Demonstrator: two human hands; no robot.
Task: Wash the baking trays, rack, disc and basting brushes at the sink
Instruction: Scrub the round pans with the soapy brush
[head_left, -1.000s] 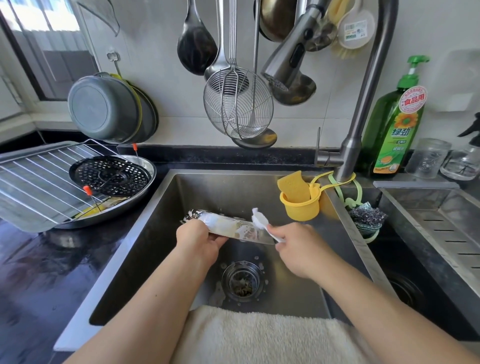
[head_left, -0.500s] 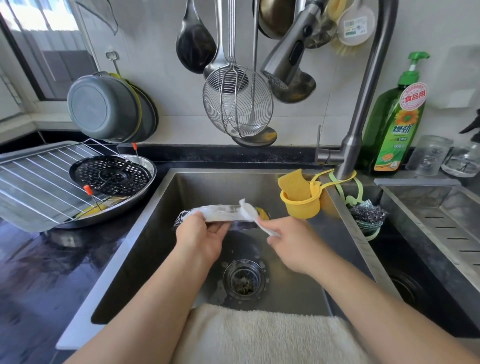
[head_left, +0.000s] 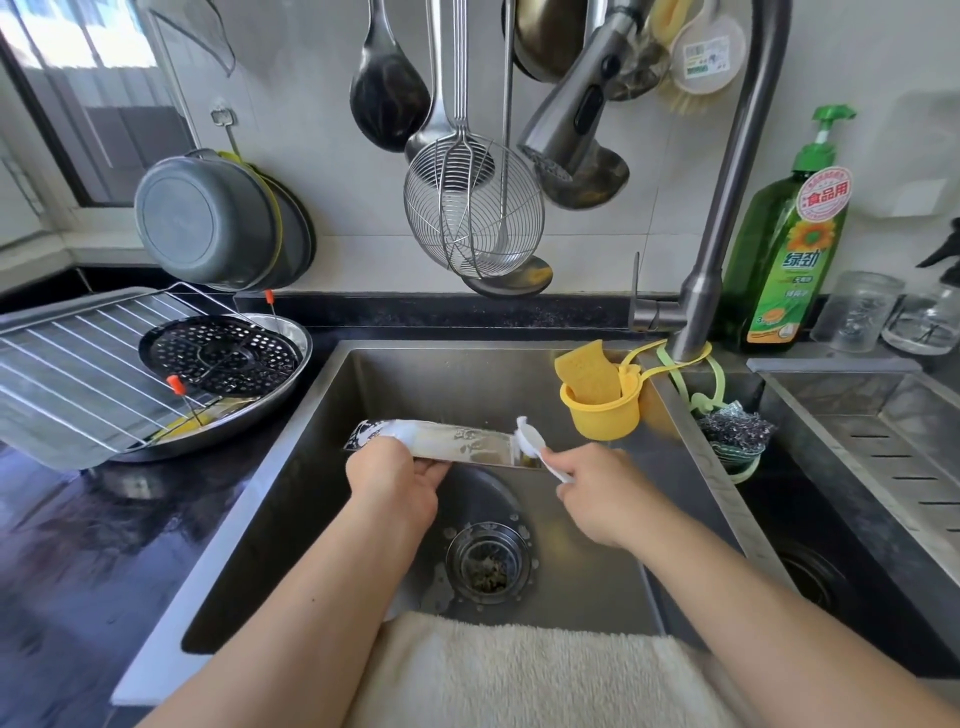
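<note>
Hands work over the sink (head_left: 332, 441), which serves as the landmark here. The left hand (head_left: 392, 486) grips the left end of a small shiny baking tray (head_left: 457, 441), thumb on top and fingers curled beneath, holding it level above the sink's basin, behind the drain (head_left: 488, 564). The right hand (head_left: 602, 491), a little apart from the left, pinches the handle of a white brush (head_left: 532, 441) whose head lies against the tray's right end. On the counter left of the sink lies a round steel pan (head_left: 296, 358) carrying a black perforated disc (head_left: 221, 356), with a wire rack (head_left: 78, 374) on a flat tray leaning over it; two red-tipped basting brushes (head_left: 179, 397) poke through the rack. At the sink's back right corner hangs a yellow holder (head_left: 602, 413) with a sponge (head_left: 587, 371) in it, tied to the tap (head_left: 727, 208). A steel scourer (head_left: 735, 428) lies on the divider right of the sink, and a green detergent bottle (head_left: 784, 249) stands behind that. Above the sink's back edge hang a wire skimmer (head_left: 472, 213) and ladles. A cream towel (head_left: 524, 675) is draped over the sink's front edge.
</note>
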